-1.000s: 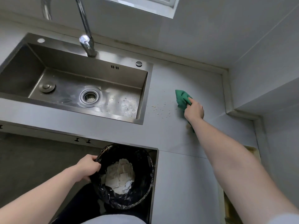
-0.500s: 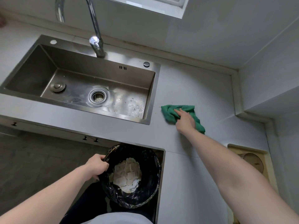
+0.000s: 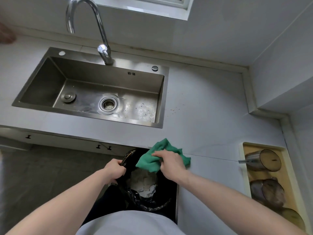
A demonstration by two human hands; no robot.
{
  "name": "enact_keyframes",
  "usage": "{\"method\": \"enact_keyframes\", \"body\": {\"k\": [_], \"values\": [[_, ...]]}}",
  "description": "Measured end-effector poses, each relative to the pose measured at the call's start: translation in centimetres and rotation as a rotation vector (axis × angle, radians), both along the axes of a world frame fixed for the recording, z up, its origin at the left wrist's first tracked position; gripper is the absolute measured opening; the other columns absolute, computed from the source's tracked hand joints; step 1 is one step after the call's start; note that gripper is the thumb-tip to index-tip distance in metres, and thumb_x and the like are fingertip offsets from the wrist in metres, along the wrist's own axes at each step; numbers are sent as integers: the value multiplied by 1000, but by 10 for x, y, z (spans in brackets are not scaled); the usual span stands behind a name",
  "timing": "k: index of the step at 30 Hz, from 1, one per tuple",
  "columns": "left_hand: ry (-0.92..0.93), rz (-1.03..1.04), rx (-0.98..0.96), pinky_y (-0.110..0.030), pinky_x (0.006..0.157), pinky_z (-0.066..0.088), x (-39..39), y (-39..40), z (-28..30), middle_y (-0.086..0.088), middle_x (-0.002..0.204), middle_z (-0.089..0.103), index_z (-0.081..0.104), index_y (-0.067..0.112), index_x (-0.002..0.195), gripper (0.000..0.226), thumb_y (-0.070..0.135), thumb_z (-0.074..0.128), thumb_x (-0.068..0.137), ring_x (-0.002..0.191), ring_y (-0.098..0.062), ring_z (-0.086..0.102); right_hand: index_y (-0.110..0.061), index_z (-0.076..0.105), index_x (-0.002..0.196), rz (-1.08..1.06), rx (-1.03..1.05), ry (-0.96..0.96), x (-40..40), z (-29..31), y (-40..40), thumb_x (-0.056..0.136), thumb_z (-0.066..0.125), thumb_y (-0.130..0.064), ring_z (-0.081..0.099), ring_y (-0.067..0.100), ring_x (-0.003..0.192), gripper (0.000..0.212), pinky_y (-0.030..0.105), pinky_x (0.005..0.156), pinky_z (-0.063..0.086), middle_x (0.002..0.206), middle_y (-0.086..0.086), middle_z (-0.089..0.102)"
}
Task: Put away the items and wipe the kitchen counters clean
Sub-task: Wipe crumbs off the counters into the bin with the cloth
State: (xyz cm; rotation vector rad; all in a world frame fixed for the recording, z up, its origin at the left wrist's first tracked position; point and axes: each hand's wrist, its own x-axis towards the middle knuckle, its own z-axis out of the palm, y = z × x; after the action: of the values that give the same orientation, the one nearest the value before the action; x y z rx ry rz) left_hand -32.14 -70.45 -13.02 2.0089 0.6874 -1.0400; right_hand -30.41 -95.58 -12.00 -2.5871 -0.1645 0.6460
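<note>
My right hand [image 3: 171, 164] grips a green cloth [image 3: 153, 160] at the front edge of the grey counter [image 3: 208, 126], with part of the cloth hanging over a black bin [image 3: 152, 203]. The bin, lined with a black bag and holding white paper scraps, sits below the counter edge. My left hand [image 3: 115, 170] grips the bin's rim on its left side. A few crumbs [image 3: 175, 110] lie on the counter just right of the sink.
A steel sink [image 3: 94, 92] with a curved tap [image 3: 103, 53] fills the left of the counter. A wooden recess [image 3: 271, 175] at the right holds dark jars. Walls close off the back and right; grey floor lies lower left.
My right hand has dragged the green cloth from beside the sink toward me to the counter's front edge, over the bin. My left hand stays on the bin's rim.
</note>
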Motion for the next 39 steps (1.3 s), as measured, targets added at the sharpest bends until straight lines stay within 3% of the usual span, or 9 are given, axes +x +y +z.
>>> {"method": "enact_keyframes", "body": {"k": [3,6,13,19,23,28,30,34,39], "values": [[1,-15,-6,-22,39,44,2,3,2,-4,62,58,65,19,64,22,1,57,74,55,-22,56,-49,60,131,14,62,47,-24,6,7,87,47,-14,59,14,126,58,30,108,46,134,-19,64],[16,-28,-13,-24,45,47,6,8,2,-3,63,60,67,18,66,19,3,57,71,56,-22,59,-47,62,130,-74,93,-23,-15,18,-4,85,50,-13,60,15,123,58,30,107,46,132,-16,67],[33,-46,-35,-21,37,41,13,13,5,-4,65,56,63,16,67,23,-3,54,77,52,-20,57,-35,69,128,-505,183,-218,101,47,-68,88,55,-8,65,18,117,50,27,100,47,124,-7,72],[42,-18,-38,-25,44,48,11,17,1,-4,64,57,68,19,69,26,-1,52,74,56,-23,57,-38,57,141,-613,29,-302,199,42,-99,91,46,-10,57,31,125,58,33,101,45,137,1,64],[55,23,-48,-30,49,54,14,14,-3,0,57,58,67,17,69,25,-2,51,74,52,-20,60,-35,53,145,-594,-45,-268,246,31,-98,95,47,-9,55,34,127,57,35,102,45,141,6,61],[63,31,-29,-25,46,49,17,12,-8,-1,59,56,64,16,68,23,-1,50,74,52,-19,57,-33,48,149,-505,-83,-134,276,4,-86,100,51,-15,53,36,130,53,37,104,45,143,8,58],[55,0,-12,-20,43,40,18,14,-10,-2,60,51,60,16,68,18,1,52,73,51,-18,49,-34,47,149,-464,-124,-107,281,-5,-81,96,54,-16,52,33,132,56,37,105,44,144,5,58],[44,-14,7,-20,38,35,19,14,-12,-1,57,45,55,17,65,19,1,53,75,46,-17,42,-36,49,148,-379,-170,-127,276,-14,-71,86,53,-3,50,31,135,70,39,111,42,149,-3,53],[47,-8,19,-23,39,40,18,12,-10,-4,60,48,56,16,66,19,0,52,74,49,-19,46,-36,50,147,-218,-153,-155,234,-15,-54,86,52,-2,48,30,136,70,40,115,38,153,-4,50]]}}
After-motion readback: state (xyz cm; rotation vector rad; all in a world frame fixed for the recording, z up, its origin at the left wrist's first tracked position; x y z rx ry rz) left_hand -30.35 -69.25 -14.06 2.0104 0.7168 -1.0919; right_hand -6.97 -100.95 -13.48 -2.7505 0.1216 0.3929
